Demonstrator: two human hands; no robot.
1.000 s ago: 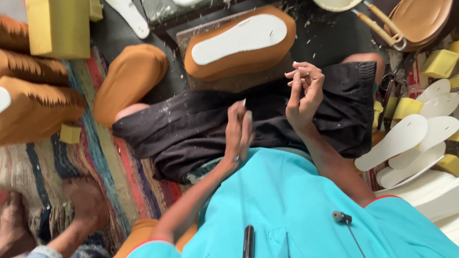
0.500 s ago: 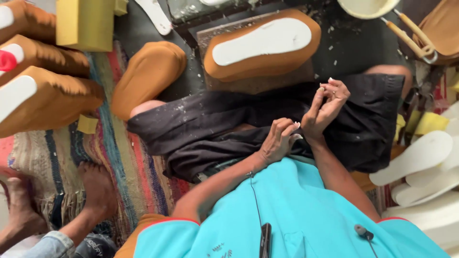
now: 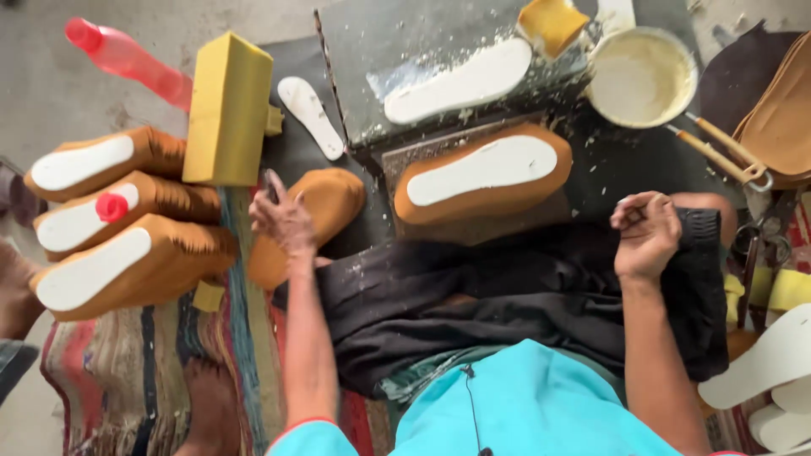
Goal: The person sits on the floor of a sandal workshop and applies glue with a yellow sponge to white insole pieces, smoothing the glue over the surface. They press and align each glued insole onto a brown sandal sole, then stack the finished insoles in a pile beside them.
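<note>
Head view: a person sat on the floor, knees spread, looking down at a dark work slab (image 3: 363,51).
Work slab: it lay beyond the knees, a white insole (image 3: 460,82) resting on its top.
Tan shoe upper with white sole (image 3: 483,173): just in front of the slab, sole up.
Yellow foam block (image 3: 224,110): left of the slab.
Cream bowl (image 3: 642,76): right of the slab.
Tan leather piece (image 3: 325,203): left front of the slab.
Left hand (image 3: 283,221): over that leather piece, fingers curled about a small dark tool (image 3: 270,184).
Right hand (image 3: 646,234): right front of the slab, above the knee, closed in a fist; whether it held anything, I couldn't tell.
</note>
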